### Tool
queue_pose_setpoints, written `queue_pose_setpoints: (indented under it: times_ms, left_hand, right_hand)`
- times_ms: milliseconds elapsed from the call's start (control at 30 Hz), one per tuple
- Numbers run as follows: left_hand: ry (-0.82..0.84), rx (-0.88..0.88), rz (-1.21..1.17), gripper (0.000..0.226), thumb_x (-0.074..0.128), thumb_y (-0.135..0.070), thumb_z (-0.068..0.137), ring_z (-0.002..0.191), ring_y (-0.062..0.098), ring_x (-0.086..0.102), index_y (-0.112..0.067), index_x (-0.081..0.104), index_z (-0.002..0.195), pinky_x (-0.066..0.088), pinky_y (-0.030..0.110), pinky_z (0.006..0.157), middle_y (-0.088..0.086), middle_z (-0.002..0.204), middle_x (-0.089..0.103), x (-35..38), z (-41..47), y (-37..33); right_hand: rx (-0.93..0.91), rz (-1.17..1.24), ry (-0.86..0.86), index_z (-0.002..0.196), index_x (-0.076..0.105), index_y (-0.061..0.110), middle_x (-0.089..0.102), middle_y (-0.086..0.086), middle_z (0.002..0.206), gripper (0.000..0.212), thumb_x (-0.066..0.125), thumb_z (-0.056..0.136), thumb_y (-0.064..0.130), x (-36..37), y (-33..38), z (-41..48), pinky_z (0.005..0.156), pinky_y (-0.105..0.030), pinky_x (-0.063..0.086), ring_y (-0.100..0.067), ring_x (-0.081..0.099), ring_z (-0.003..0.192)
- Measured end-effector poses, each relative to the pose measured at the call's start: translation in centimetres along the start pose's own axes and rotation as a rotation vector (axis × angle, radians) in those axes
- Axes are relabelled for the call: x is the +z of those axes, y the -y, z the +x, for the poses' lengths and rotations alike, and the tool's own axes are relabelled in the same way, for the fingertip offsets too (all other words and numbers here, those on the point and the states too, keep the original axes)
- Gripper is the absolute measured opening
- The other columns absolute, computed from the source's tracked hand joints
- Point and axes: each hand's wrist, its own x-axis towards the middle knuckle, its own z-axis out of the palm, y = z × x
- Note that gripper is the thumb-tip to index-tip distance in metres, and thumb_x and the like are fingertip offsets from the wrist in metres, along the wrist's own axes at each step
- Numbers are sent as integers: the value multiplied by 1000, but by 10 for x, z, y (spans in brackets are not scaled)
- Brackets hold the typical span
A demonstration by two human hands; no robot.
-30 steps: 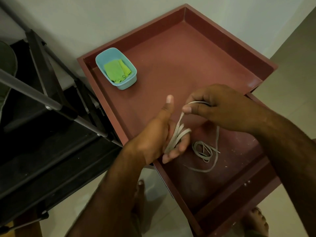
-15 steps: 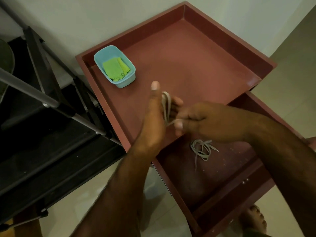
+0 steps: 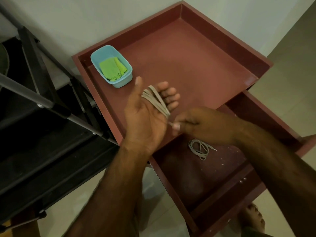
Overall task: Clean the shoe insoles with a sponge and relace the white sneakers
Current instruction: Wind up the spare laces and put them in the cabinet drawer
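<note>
A: Nearest stuff first, quick.
B: Bare foot (image 3: pixel 253 218) on the floor, bottom right. Above it, an open red drawer (image 3: pixel 196 182). A loose lace (image 3: pixel 199 148) lies coiled on the drawer bottom, with no hand on it.
A: Hands?
B: Left hand (image 3: pixel 145 117) is palm up over the worktop's front edge. Its fingers (image 3: pixel 168 94) are nearly straight and the thumb is up. The wound lace (image 3: pixel 156 100) goes round those fingers in several loops. Right hand (image 3: pixel 205 125) is just beside it, above the drawer. Its thumb and forefinger pinch the free end of the wound lace, and the other fingers are curled.
A: Farther back?
B: Red worktop (image 3: pixel 188 65) with a raised rim. Blue tub (image 3: pixel 109 47) near its back left corner, green cloth (image 3: pixel 112 69) folded inside. Black rack (image 3: pixel 51 106) to the left.
</note>
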Motion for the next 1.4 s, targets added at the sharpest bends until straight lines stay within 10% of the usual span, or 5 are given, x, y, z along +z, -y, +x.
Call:
queue_pose_setpoints:
  times_ms: [300,500,667,1033,1400]
  left_hand:
    - [194,-308,932,108,4,-86,90,59,32,55,3,64,77,48,44,65,21,66,59,-7,-7,8]
    - [643,-523,232,82,25,-68,98,32,17,31,-2,55,59,23,27,36,8,43,38,1,-9,-4]
    - [316,-237,-154,63,36,-42,105,32,12,11,-14,45,50,12,23,36,-1,39,22,5,2,-4]
    - [-6,48,53,67,30,-43,110,34,16,10,-11,37,51,13,23,35,2,38,21,7,-3,4]
    - [314,-128,-69,83,12,-62,105,31,13,17,-13,46,47,14,22,36,0,39,24,-7,2,-8]
  right_hand:
    - [-63,9,-115,89,71,25,73,6,84,23,56,100,38,-38,16,-15,77,-34,57,-8,69,81]
    - [-128,128,-325,88,73,23,65,-7,74,25,61,99,41,-34,-6,-9,61,-32,45,-22,56,65]
    - [-35,326,-203,72,59,25,49,14,60,38,49,109,21,-2,-12,-5,55,-18,38,2,42,55]
    - [127,778,-75,117,70,5,77,-14,104,29,43,106,2,16,9,-2,78,-33,61,-29,76,97]
    - [25,986,24,133,62,7,66,-21,130,35,41,111,24,15,6,-15,83,-42,59,-28,64,120]
